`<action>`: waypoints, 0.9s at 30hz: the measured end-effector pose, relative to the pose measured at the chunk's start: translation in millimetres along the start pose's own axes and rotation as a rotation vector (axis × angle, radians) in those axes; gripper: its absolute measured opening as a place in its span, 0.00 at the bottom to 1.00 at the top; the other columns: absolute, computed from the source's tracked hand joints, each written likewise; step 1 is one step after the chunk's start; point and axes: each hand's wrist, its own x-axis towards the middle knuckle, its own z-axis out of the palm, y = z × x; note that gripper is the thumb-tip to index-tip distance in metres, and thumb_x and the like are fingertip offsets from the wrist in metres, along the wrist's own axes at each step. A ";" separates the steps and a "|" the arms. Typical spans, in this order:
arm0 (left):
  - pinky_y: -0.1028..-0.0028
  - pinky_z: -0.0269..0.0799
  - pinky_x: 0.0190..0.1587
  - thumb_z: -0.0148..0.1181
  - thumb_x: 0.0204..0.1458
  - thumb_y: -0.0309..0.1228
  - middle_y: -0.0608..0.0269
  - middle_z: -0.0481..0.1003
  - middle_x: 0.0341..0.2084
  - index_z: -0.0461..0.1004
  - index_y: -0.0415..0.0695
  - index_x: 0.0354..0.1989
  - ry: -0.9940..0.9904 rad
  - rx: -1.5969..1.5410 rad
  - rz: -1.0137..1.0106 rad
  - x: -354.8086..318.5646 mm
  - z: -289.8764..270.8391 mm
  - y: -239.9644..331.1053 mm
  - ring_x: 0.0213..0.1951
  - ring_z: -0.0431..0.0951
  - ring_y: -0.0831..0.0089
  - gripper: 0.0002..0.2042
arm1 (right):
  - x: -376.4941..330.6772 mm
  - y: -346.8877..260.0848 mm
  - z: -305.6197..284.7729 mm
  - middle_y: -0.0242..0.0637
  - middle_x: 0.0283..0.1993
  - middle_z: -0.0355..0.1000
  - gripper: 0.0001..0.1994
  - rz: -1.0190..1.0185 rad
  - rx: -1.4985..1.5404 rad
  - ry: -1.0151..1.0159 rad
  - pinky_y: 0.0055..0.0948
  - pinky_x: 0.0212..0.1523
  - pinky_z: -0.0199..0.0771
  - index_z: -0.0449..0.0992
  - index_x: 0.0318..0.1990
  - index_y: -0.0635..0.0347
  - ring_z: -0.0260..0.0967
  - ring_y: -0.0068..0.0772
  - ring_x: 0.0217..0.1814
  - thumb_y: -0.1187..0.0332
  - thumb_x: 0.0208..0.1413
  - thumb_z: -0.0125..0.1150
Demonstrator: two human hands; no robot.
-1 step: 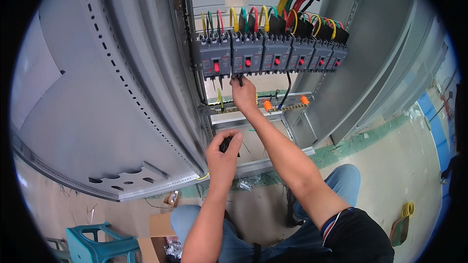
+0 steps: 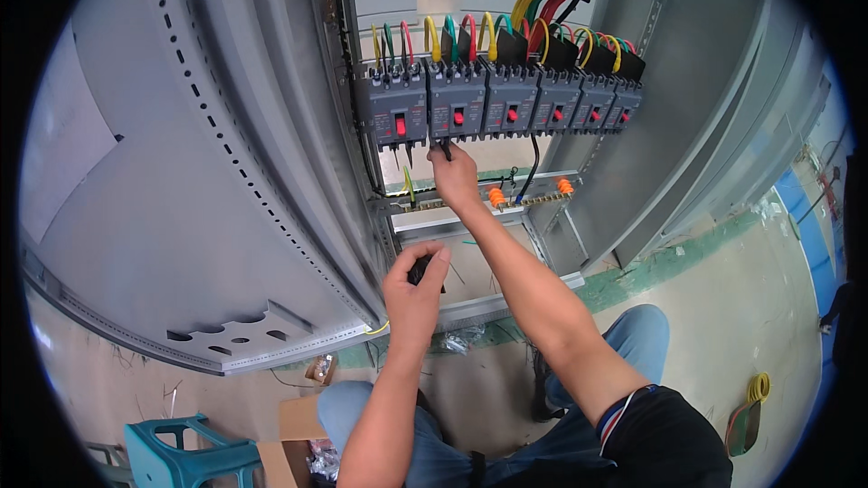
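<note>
A row of several dark grey circuit breakers (image 2: pixel 512 101) with red switch levers spans the open metal cabinet. My right hand (image 2: pixel 456 175) reaches up to the underside of the second breaker from the left (image 2: pixel 457 101). Its fingers are closed round a small black piece (image 2: pixel 445 150), too hidden to name, right at the breaker's lower edge. Lower down and nearer to me, my left hand (image 2: pixel 414 294) is curled round a black object (image 2: pixel 419 268); the palm and fingers hide most of it. Black wire ends (image 2: pixel 409 155) hang below the leftmost breaker (image 2: pixel 398 107).
Orange insulators (image 2: pixel 495 196) sit on a rail below the breakers. The cabinet door (image 2: pixel 199 190) stands at left. On the floor are a teal stool (image 2: pixel 185 454), a cardboard box (image 2: pixel 298 420) between it and my leg, and a yellow coil (image 2: pixel 759 387) at right.
</note>
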 end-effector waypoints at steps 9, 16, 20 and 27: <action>0.82 0.66 0.32 0.69 0.60 0.33 0.75 0.76 0.30 0.83 0.42 0.42 -0.068 -0.041 0.009 -1.9 14.9 1.1 0.32 0.70 0.88 0.08 | 49.1 42.5 6.6 0.60 0.36 0.79 0.20 -0.146 -0.202 0.046 0.56 0.49 0.75 0.81 0.30 0.66 0.75 0.69 0.45 0.57 0.62 0.55; 0.74 0.74 0.38 0.60 0.66 0.44 0.66 0.79 0.39 0.76 0.46 0.54 0.022 -0.353 -0.335 4.5 -3.4 0.1 0.35 0.76 0.79 0.17 | -40.3 -2.6 -27.6 0.39 0.30 0.79 0.26 0.325 0.304 -0.632 0.32 0.28 0.79 0.79 0.53 0.67 0.79 0.29 0.29 0.49 0.64 0.63; 0.67 0.77 0.40 0.58 0.66 0.52 0.63 0.78 0.44 0.73 0.45 0.59 -0.046 -0.508 -0.384 7.8 2.9 -8.7 0.41 0.77 0.73 0.24 | -99.9 -36.9 -108.7 0.35 0.46 0.79 0.24 -0.048 0.261 -0.820 0.31 0.48 0.79 0.79 0.57 0.57 0.77 0.30 0.53 0.54 0.58 0.72; 0.69 0.77 0.39 0.57 0.66 0.55 0.62 0.77 0.46 0.70 0.43 0.65 -0.225 -0.485 -0.433 -0.8 18.9 -25.5 0.42 0.78 0.71 0.30 | -133.5 -21.1 -151.7 0.33 0.55 0.76 0.32 -0.100 0.205 -0.812 0.34 0.49 0.80 0.77 0.60 0.54 0.75 0.30 0.55 0.59 0.47 0.82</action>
